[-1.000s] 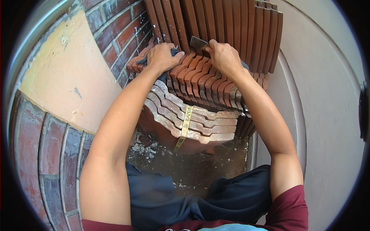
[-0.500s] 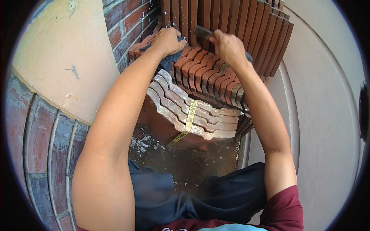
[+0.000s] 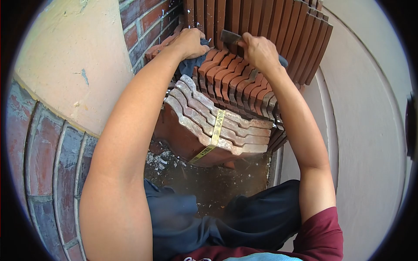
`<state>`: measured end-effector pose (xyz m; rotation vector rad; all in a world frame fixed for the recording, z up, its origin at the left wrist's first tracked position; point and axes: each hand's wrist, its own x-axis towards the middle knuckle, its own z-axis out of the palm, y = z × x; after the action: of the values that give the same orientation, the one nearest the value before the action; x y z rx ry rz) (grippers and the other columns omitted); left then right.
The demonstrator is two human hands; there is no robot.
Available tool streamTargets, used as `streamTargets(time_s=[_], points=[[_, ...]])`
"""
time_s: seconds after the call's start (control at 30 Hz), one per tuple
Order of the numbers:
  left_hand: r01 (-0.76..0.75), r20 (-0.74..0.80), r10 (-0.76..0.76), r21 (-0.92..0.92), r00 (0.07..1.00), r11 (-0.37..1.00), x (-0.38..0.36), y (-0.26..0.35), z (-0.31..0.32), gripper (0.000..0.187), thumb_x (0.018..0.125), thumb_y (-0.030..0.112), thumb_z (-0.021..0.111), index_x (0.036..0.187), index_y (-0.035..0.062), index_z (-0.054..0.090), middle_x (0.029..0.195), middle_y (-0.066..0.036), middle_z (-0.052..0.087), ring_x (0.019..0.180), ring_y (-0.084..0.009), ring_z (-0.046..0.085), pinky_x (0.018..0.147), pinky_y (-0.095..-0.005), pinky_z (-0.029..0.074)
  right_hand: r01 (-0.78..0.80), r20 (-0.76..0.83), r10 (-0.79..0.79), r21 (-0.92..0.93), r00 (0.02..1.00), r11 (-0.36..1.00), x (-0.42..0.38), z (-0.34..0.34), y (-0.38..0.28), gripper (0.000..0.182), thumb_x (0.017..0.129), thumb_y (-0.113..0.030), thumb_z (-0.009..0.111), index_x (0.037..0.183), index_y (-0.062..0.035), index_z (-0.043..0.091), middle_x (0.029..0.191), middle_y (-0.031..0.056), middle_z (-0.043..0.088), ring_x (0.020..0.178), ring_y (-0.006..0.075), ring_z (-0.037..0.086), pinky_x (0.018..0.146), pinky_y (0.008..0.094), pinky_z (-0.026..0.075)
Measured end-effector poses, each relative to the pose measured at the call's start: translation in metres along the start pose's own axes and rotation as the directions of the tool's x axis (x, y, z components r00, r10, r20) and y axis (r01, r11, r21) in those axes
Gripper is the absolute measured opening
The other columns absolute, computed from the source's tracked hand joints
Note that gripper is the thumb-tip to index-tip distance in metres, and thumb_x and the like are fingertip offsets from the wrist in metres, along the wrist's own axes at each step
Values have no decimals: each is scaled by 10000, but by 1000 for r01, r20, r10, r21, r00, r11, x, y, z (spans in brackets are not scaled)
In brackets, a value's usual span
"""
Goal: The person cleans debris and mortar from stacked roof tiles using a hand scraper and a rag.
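- The left hand [image 3: 190,42], at the upper middle of the frame, is closed over a dark cloth [image 3: 188,66], pressing it on the top edges of a stack of clay roof tiles [image 3: 230,82].
- The cloth hangs down from under that hand, just left of the stack's top.
- The right hand [image 3: 260,51], to the right of the left, has its fingers wrapped tight on a flat dark tool [image 3: 230,37]; its blade pokes out to the upper left, against the upright tiles [image 3: 261,26] behind. It looks like a scraper, though most of it is hidden in the fist.
- Lower in the frame, a bundle of paler tiles [image 3: 213,130] lies bound with a yellow strap [image 3: 215,128], touching the front of the stack.
- A brick wall [image 3: 143,26] stands at the upper left.
- White debris [image 3: 159,161] litters the floor beneath the bundle.
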<state>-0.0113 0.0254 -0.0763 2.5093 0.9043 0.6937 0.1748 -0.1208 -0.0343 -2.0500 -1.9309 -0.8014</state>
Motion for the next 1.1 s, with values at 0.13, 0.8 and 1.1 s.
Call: streamTargets(time_s=[0.13, 0.8, 1.1], points=[[-9, 46, 7, 26, 999, 1000, 4, -6, -5, 458, 804, 267, 741, 1178, 7, 696, 1092, -259, 700, 1078, -397, 661, 999, -424, 500, -145, 119, 138, 54, 983, 988, 4, -15, -12, 202, 977, -239, 568, 974, -41, 608, 797, 229, 685, 790, 426, 676, 714, 514, 531], [98, -62, -92, 100, 994, 990, 4, -11, -2, 445, 877, 303, 734, 1275, 114, 664, 1269, -216, 640, 1180, -399, 614, 1011, -493, 499, -5, 90, 1, 44, 996, 999, -3, 23, -27, 141, 978, -192, 530, 975, -63, 587, 858, 214, 702, 799, 425, 680, 723, 530, 527], [50, -43, -46, 88, 998, 995, 8, -22, 0, 432, 873, 268, 734, 1274, 124, 662, 1254, -215, 648, 1184, -388, 613, 1013, -486, 501, -25, 110, 19, 48, 994, 999, 0, 25, -28, 149, 966, -199, 545, 988, -63, 602, 867, 204, 710, 814, 422, 682, 745, 516, 529]])
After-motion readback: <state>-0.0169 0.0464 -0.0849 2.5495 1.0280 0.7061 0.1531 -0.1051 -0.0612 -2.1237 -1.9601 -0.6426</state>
